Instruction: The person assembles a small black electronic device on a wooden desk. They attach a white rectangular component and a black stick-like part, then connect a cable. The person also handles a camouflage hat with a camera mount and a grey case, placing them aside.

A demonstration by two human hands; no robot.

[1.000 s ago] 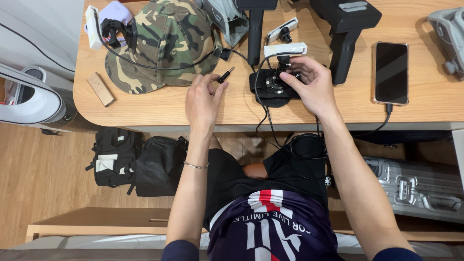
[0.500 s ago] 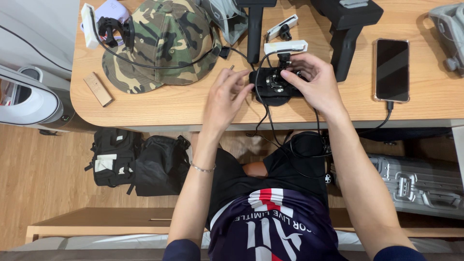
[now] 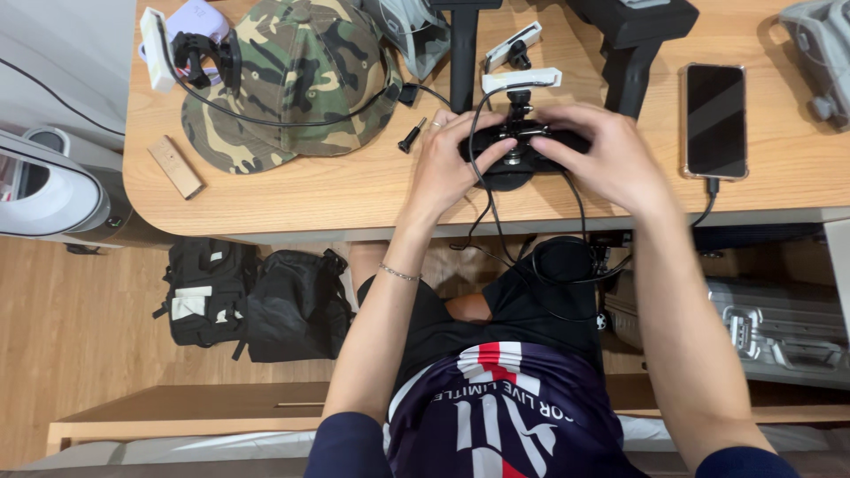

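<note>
A small black camera mount [image 3: 516, 152] with trailing black cables sits on the wooden desk [image 3: 354, 190]; the left hand [image 3: 449, 159] and right hand [image 3: 600, 150] clasp it from either side, fingers curled around it.

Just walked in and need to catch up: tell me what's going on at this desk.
A seated person has both hands on a small black device near the front edge of a wooden desk. The left hand and right hand grip it from either side; a black cable runs off it and hangs over the edge. A small black screw lies loose beside the left hand. A camouflage hat and a phone sit untouched.
</note>
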